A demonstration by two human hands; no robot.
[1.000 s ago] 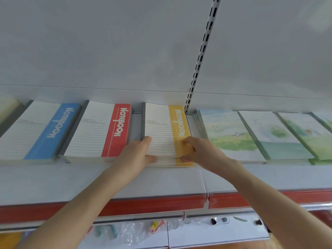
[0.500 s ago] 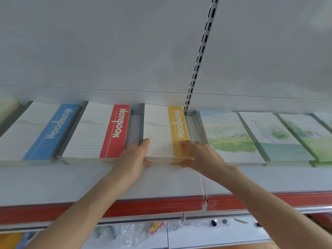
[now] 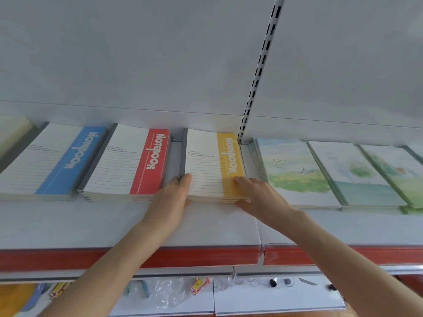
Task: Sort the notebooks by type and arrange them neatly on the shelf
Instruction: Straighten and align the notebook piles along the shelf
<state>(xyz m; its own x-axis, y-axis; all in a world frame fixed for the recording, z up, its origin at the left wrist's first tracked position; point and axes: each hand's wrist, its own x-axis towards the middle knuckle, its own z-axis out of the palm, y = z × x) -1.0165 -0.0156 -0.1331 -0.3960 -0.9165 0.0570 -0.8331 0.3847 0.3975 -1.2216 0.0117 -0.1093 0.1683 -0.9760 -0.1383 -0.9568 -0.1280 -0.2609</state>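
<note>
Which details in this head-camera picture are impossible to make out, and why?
- Small print on the yellow-striped white paper notebook stack: head view, too small and blurred.
- How many notebooks it holds: head view, the left hand and right hand cover its front corners.
- Pale notebook at far left: head view, cut off by the frame edge.
- Clear plastic packets at the bottom: head view, blurred.

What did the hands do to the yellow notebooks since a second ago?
The left hand and right hand slid the yellow notebook stack a little back on the shelf, so its front edge sits nearer in line with the red notebook stack. Both hands kept gripping its front corners; nothing was let go. The red stack, blue notebook stack and landscape-cover notebooks stayed put.
</note>
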